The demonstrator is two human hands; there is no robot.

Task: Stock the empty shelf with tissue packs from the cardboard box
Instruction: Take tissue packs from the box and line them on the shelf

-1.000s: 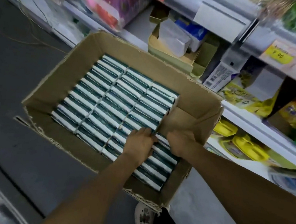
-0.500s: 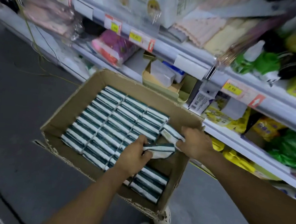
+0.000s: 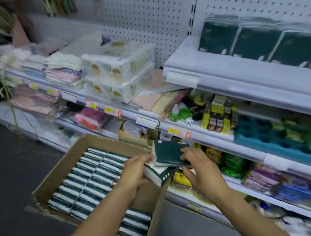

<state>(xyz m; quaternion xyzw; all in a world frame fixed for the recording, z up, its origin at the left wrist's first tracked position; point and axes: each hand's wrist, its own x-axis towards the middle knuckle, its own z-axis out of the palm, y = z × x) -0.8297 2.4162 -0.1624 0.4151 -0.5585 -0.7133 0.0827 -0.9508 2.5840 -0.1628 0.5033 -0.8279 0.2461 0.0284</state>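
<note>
1. Dark green and white tissue packs (image 3: 168, 158), a small handful, are now lifted clear of the cardboard box (image 3: 73, 169) and held above its far right corner; half a second ago they were only just coming out of the rows.
2. The left hand (image 3: 136, 173) grips the lower packs from the left side, fingers curled round them. The right hand (image 3: 201, 169) pinches the top pack from the right, with its fingers laid over the green face.
3. The view has swung up from the box to the shelving, which suggests the carry to the shelf is beginning. A gap shows at the box's near right corner where packs have gone.
4. The target seems to be the upper white shelf (image 3: 250, 75) at the right, where a row of matching green packs (image 3: 262, 42) already stands along the back; its front edge lies bare.
5. Most of the box is full, so the stocking looks far from done.
6. Around: bundled toilet-roll packs (image 3: 117, 72) and folded cloths (image 3: 62, 69) on the middle shelf to the left, a teal tray (image 3: 274, 140) on the shelf under the target, and yellow price tags (image 3: 174, 131) on the rail.
7. The target shelf juts out over the lower ones, so the packs probably need to rise past its front lip; nothing else blocks the way.
</note>
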